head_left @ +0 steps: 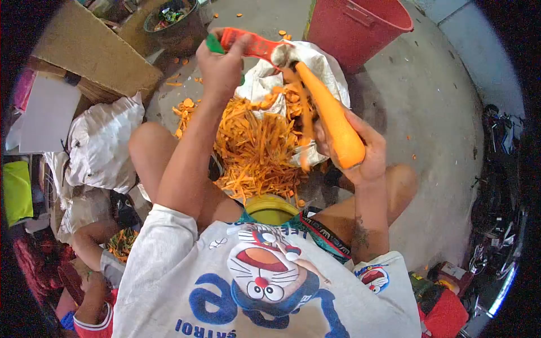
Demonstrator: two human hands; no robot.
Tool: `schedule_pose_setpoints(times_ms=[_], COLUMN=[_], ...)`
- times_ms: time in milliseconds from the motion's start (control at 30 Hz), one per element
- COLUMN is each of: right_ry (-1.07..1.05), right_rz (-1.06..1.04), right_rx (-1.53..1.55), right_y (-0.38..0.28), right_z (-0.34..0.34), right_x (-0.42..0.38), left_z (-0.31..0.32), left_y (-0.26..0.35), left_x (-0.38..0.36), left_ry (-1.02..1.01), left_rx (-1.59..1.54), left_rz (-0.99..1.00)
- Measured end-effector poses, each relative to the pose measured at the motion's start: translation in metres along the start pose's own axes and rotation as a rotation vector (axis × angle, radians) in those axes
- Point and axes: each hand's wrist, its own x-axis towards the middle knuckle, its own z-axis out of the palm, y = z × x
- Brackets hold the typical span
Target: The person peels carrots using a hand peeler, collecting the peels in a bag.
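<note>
My left hand (221,67) is closed around the handle of an orange peeler (256,46), with a bit of green showing at the grip. The peeler's head is at the narrow dark tip of a large carrot (333,121). My right hand (363,149) grips the carrot near its thick end, tilted with the tip pointing away from me. A peel strip (306,115) hangs beside the carrot. Below both hands lies a big heap of carrot peelings (256,141), partly over a white sack (324,65).
A red bin (360,31) stands at the far right of the heap. At the left are a cardboard sheet (93,48), a stuffed white sack (107,143) and a dark bucket (169,17). Another person (93,298) sits at lower left. Bicycle-like parts (499,225) line the right edge.
</note>
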Motion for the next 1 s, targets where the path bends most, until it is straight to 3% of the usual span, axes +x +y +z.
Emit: schedule_pose_setpoints(times_ms=[33,100,167,233,300,367,400,433,500,533,567,600,633,700,767,900,1000], right_ry=[-0.040,0.035,0.107,0.168,0.221,0.017,0.140,0.133,-0.240,-0.239,-0.091,0.057,0.062,0.126,0.076,0.002,0.108], right_rz=[0.015,-0.004,-0.044,-0.062,-0.062,0.014,-0.023,-0.030,0.053,0.046,-0.021,-0.087,-0.085,-0.111,-0.085,-0.046,-0.142], right_rx=[0.048,0.039,0.013,-0.003,-0.019,0.031,-0.015,-0.011,0.204,0.205,0.134,0.061,0.057,-0.059,-0.122,-0.198,-0.369], right_y=[0.000,-0.003,-0.004,-0.006,-0.002,-0.001,-0.002,-0.001,-0.001,-0.002,-0.002,-0.002,-0.003,-0.004,-0.001,0.004,0.007], right_z=[0.001,-0.003,-0.007,0.017,0.017,-0.001,0.018,0.008,-0.022,-0.019,-0.012,-0.004,0.007,0.025,0.018,-0.002,-0.005], right_x=[0.001,0.008,0.009,0.006,-0.001,-0.005,-0.008,-0.005,0.003,0.004,0.003,0.002,0.000,-0.004,-0.008,-0.001,0.003], left_z=[-0.004,0.021,0.043,0.054,0.047,0.013,0.002,0.002,0.008,0.024,0.033,0.044,0.048,0.047,0.029,-0.004,0.027], left_y=[-0.002,0.023,0.056,0.055,0.039,0.017,0.006,0.006,0.012,0.025,0.052,0.059,0.064,0.061,0.038,0.015,0.048], left_x=[0.006,-0.019,-0.065,-0.084,-0.064,-0.016,-0.002,-0.002,-0.007,-0.023,-0.050,-0.072,-0.088,-0.083,-0.040,0.000,-0.041], left_ry=[0.124,0.069,-0.241,-0.378,-0.234,-0.071,0.049,0.046,0.128,0.064,-0.092,-0.248,-0.380,-0.344,-0.168,0.075,-0.199], left_rx=[0.038,-0.021,-0.045,-0.079,-0.201,0.068,0.139,0.142,-0.014,-0.103,-0.036,-0.092,-0.086,-0.091,-0.057,0.089,-0.035], left_rz=[-0.030,-0.060,-0.077,0.177,-0.026,0.002,-0.008,0.001,-0.052,-0.032,-0.152,-0.126,-0.001,0.034,0.037,-0.105,-0.070])
